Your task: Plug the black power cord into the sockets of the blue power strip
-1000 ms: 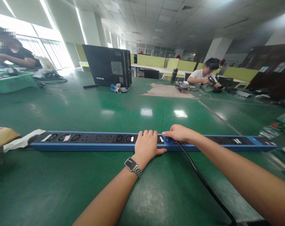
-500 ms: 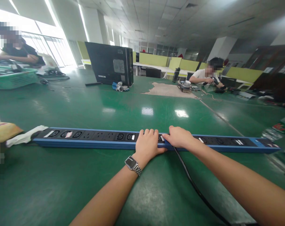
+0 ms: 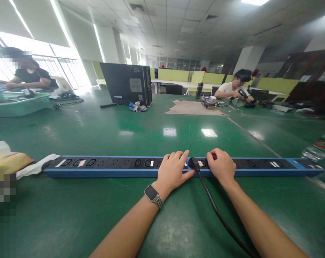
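A long blue and black power strip (image 3: 119, 172) lies across the table in front of me. Near its middle sits a black plug (image 3: 194, 163) on the strip's face, its cable (image 3: 217, 208) curving down to the lower right. My left hand (image 3: 174, 168) rests on the strip left of the plug, fingers spread, thumb and forefinger to either side of the plug. To the plug's right, my right hand (image 3: 222, 165) is at the strip with its fingers curled in, and I see nothing in them. The sockets beneath both hands are hidden.
A black computer tower (image 3: 127, 84) stands at the back, with work gloves (image 3: 137, 106) beside it. Left are a green basket (image 3: 23, 105) and a yellow bag (image 3: 10, 163). A plastic bottle (image 3: 322, 145) lies right. One person sits far left, another far right.
My right hand has let go of the plug and moved right, its fingers now curled. The plug is now visible. The left forefinger has spread toward it.
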Available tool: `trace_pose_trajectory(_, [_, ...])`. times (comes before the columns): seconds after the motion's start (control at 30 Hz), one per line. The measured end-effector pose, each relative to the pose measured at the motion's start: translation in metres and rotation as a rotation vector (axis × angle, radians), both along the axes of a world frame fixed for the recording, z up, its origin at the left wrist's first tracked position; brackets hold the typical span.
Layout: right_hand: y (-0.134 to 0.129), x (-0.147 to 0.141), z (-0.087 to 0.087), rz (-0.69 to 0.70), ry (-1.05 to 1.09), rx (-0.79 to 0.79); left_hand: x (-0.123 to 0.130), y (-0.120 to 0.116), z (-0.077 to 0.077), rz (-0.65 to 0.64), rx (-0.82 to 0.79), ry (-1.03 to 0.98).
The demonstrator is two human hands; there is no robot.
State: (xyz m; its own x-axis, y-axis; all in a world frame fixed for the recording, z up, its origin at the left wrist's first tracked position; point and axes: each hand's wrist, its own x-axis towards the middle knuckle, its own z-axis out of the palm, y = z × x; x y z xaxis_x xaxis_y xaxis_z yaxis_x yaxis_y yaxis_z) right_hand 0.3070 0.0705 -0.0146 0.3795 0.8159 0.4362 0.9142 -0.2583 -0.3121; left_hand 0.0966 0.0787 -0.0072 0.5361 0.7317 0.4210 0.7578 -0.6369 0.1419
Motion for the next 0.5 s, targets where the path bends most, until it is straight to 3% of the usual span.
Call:
trace_pose_trajectory(0.1, [0.001,-0.001,-0.008,-0.011,0.014,0.100,0.011,0.002,0.001,-0.057,0.022,0.003])
trace_pose_trajectory(0.3, [0.003,0.000,-0.007,0.003,0.020,0.090,0.020,0.007,-0.002,-0.164,0.064,0.020])
trace_pose_trajectory(0.4, [0.003,0.000,-0.007,0.011,0.006,0.082,0.020,0.011,0.004,-0.135,0.053,-0.270])
trace_pose_trajectory(0.5, [0.002,0.000,-0.007,0.024,-0.009,0.065,0.008,0.019,0.020,0.032,0.076,-0.578])
